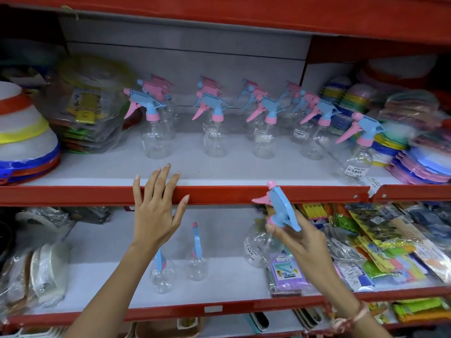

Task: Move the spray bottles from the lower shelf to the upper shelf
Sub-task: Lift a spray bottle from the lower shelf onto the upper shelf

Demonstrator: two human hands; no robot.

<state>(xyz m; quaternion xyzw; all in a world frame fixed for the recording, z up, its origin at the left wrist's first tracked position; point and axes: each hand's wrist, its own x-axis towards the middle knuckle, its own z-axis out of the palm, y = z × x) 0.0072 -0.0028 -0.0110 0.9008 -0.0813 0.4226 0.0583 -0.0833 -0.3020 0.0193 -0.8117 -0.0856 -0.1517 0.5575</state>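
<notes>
Head view, right hand: the right hand (301, 242) pinches a clear plastic spray bottle with a blue and pink trigger head (273, 230) at the neck, fingers closed around it just under the blue head.
Head view, held bottle: tilted, its pink nozzle up against the red front lip of the upper shelf (219, 193), its clear body hanging down and left of the grip, over the lower shelf's white board (231, 284).
Head view, left hand: the left hand (157, 211) is spread wide and holds nothing; its fingers overlap the red lip well to the left of the grip, whether they touch it I cannot tell.
Head view, above the grip: rows of clear spray bottles with blue and pink heads (214, 123) stand upright on the upper shelf, and one more upright bottle near the lip (358, 152) is up and to the right of the grip.
Head view, left of the grip: two clear spray bottles (180, 262) stand upright on the lower shelf, between the two forearms.
Head view, below the grip: a purple packet in clear wrap (284, 276) lies just under the held bottle.
Head view, right of the grip: colourful wrapped packets (380, 240) lie in a heap on the lower shelf.
Head view, far left of the grip: stacked white bowls with coloured rims (24, 137) sit on the upper shelf.
</notes>
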